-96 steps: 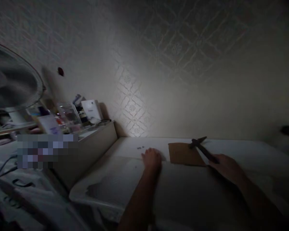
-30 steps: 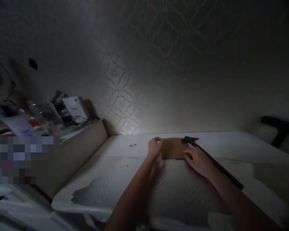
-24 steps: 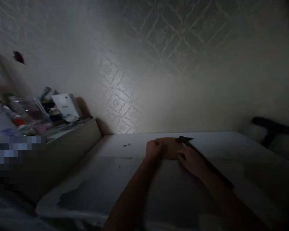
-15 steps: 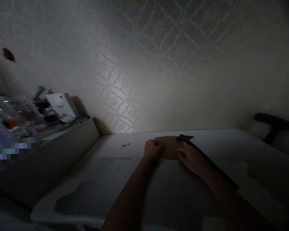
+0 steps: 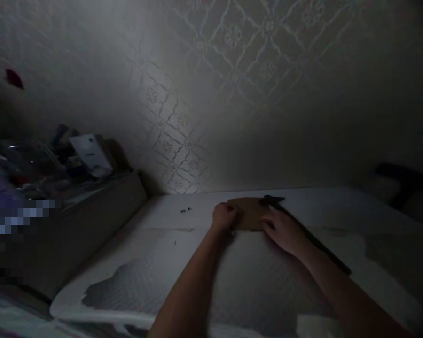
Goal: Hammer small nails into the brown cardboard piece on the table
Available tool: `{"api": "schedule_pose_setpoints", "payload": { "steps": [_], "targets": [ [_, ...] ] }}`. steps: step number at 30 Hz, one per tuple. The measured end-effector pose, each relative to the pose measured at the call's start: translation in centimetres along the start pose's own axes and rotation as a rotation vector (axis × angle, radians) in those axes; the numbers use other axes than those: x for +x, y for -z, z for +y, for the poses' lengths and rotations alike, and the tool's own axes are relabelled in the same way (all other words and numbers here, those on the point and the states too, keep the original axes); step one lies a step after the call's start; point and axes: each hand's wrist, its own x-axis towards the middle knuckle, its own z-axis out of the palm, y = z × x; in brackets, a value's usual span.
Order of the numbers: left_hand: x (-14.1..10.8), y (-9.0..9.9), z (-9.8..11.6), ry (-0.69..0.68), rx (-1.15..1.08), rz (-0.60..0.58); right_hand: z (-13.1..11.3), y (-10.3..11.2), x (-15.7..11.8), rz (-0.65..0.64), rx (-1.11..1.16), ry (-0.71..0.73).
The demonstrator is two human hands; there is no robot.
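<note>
A flat brown piece of cardboard (image 5: pixel 250 213) lies on the white table, between my two hands. My left hand (image 5: pixel 224 217) is closed at its left edge, fingers curled over the board. At the right edge, my right hand (image 5: pixel 282 231) has its thumb and fingers drawn together on the cardboard. Just beyond that hand lies a hammer (image 5: pixel 315 241); its dark head rests by the board's upper right corner and its long handle runs along my right forearm. Dim light hides the fine detail at my fingertips.
Several small dark pieces (image 5: pixel 185 210) lie on the table (image 5: pixel 162 218) to the left. A raised cabinet (image 5: pixel 102 218) at the left carries a white box (image 5: pixel 90 152) and clutter. The patterned wall stands behind; a dark blurred object (image 5: pixel 402 178) is at the right.
The view has shifted slightly and the lighting on wall and table differs. Both hands stay at the cardboard's edges, and the hammer lies as before.
</note>
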Motion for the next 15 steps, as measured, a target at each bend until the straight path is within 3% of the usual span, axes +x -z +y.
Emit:
{"api": "schedule_pose_setpoints", "payload": {
  "steps": [15],
  "targets": [
    [0.05, 0.14, -0.06, -0.020, -0.028, -0.042, 0.19, 0.03, -0.01, 0.014, -0.072, -0.012]
  ]
}}
